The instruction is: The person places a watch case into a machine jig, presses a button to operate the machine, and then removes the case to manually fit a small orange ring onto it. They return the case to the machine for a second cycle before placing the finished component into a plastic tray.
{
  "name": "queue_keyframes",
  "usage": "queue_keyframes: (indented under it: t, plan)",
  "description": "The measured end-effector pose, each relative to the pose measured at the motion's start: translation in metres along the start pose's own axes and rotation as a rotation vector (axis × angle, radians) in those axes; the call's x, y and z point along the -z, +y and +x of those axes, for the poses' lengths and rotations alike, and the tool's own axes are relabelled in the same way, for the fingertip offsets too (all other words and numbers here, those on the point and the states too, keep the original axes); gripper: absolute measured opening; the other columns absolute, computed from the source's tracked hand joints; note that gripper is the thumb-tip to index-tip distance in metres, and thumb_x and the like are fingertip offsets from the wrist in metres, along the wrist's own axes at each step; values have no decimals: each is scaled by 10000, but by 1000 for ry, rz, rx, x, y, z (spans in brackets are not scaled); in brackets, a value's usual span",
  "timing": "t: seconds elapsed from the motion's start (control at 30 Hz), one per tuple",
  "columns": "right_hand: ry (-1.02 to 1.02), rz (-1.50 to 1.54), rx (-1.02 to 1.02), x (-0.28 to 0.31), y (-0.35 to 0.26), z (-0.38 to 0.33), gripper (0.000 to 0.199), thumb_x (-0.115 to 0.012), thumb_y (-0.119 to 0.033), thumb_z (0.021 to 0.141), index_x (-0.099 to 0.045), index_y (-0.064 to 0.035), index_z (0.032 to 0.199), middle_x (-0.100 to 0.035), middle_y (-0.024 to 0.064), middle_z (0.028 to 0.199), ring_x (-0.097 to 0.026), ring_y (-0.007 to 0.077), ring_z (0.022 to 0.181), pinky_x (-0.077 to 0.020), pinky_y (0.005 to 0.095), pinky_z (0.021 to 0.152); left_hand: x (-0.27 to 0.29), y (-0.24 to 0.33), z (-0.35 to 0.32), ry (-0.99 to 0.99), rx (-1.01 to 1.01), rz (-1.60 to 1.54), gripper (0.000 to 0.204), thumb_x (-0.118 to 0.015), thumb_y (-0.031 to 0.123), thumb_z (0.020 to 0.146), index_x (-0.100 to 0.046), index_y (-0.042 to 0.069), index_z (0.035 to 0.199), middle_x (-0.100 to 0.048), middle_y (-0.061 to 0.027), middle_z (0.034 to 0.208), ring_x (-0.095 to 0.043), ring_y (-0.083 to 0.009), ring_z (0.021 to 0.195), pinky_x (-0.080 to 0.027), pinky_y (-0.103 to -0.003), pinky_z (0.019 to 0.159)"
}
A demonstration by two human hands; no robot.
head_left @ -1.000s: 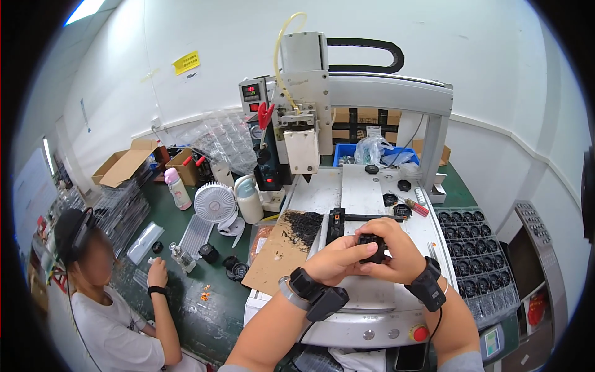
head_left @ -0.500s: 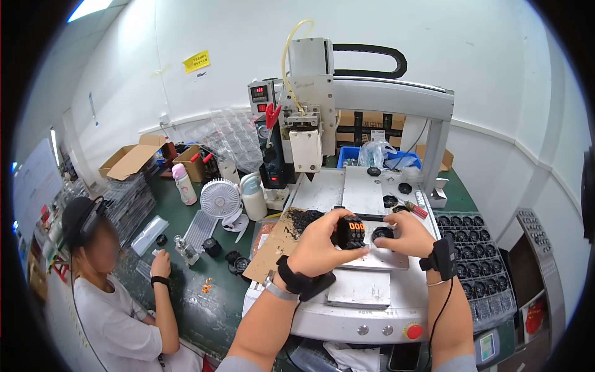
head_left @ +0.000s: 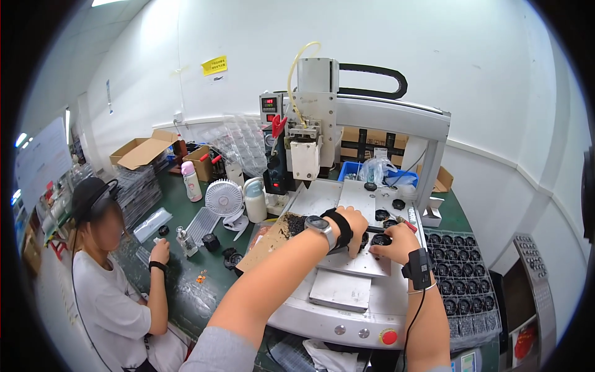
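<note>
Grips one black part (head_left: 380, 240) in the fingers of the right hand (head_left: 401, 245), over a white plate (head_left: 347, 261). Holds the left hand (head_left: 353, 224) just beside; cannot tell its grip. Has one fan (head_left: 224, 197) farther left.

A round black housing (head_left: 380, 240), its circular face turned upward, is held at the far right part of the pale metal plate (head_left: 350, 264). Just left of it, toward that plate's far edge, shows a second black part (head_left: 364, 239), mostly hidden.
</note>
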State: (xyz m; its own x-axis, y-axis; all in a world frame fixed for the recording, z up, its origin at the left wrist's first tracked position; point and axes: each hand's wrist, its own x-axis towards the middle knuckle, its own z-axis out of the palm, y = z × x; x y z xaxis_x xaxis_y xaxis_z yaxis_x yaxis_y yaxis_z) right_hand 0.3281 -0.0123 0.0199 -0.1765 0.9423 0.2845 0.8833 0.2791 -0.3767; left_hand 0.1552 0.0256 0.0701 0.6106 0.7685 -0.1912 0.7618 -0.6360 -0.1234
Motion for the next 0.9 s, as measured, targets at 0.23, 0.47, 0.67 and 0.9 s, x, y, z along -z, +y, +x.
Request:
queue_keyframes:
  t: [0.23, 0.47, 0.67, 0.9]
  plan:
    - [-89, 69, -24, -3, -4, 4, 605, -785, -439, 590, -661, 33, 946, -590, 206, 974, -584, 314, 938, -467, 336, 844, 7, -11, 5, -49, 7, -35, 753, -814, 435, 476, -601, 65, 1096, -582, -174, 1074, -530, -330, 1052, -463, -383, 861]
    - [-108, 38, -28, 0, 3, 3, 766, -759, -562, 580, -613, 12, 1065, -574, 205, 1041, -553, 325, 1008, -457, 375, 867, 26, -54, -92, 559, -115, -619, 561, -753, 342, 723, -542, 3, 1117, -589, -121, 1014, -561, -202, 972, -440, -311, 851]
    - [211, 89, 278, -13, -7, -1, 586, -725, -461, 672, -608, -52, 1075, -536, 170, 978, -466, 344, 967, -386, 418, 858, -62, -76, -73, 694, 133, -1044, 429, -762, 281, 737, -590, -2, 1010, -603, -60, 898, -552, -128, 841, -462, -274, 750]
    - [191, -33, 485, 5, -58, -9, 268, -670, -181, 753, -669, -142, 1018, -471, 75, 828, -430, 253, 873, -329, 363, 808, -84, -83, -59, 647, 73, -1094, 390, -729, 319, 739, -645, -37, 874, -610, -87, 733, -556, -162, 654, -470, -289, 628]
